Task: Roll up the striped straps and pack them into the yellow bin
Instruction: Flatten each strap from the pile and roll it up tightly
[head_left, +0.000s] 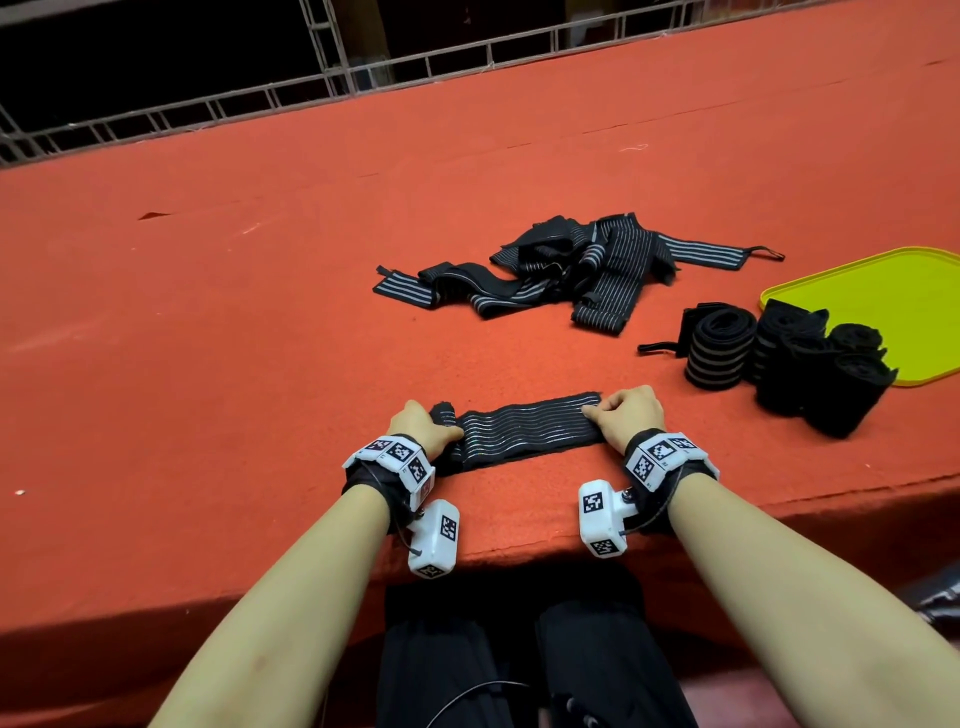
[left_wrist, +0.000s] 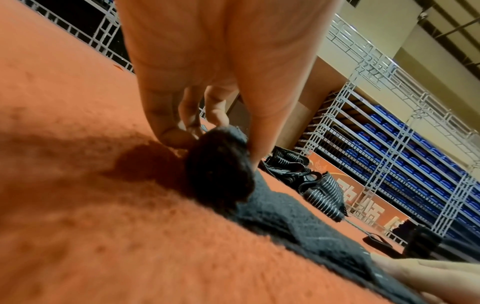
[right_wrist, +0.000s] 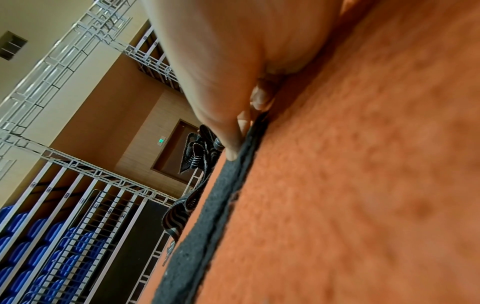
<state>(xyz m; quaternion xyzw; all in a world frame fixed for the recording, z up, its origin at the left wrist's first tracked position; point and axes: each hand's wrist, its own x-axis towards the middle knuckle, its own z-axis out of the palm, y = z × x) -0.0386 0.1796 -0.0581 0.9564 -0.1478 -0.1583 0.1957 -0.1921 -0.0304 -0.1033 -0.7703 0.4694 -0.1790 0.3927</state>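
Observation:
A black strap with thin grey stripes (head_left: 524, 427) lies flat on the red table near the front edge. Its left end is wound into a small roll (left_wrist: 221, 170), and my left hand (head_left: 423, 423) grips that roll with thumb and fingers curled round it. My right hand (head_left: 631, 413) holds the strap's right end (right_wrist: 249, 139) down with curled fingers and thumb on top. A loose pile of unrolled striped straps (head_left: 576, 267) lies farther back. Several rolled straps (head_left: 789, 361) stand at the right, against the edge of the shallow yellow bin (head_left: 893, 296).
The red felt-covered table (head_left: 260, 312) stretches far left and back. A metal truss railing (head_left: 332, 78) runs along its far edge. The table's front edge is just below my wrists; my dark-clothed legs show beneath.

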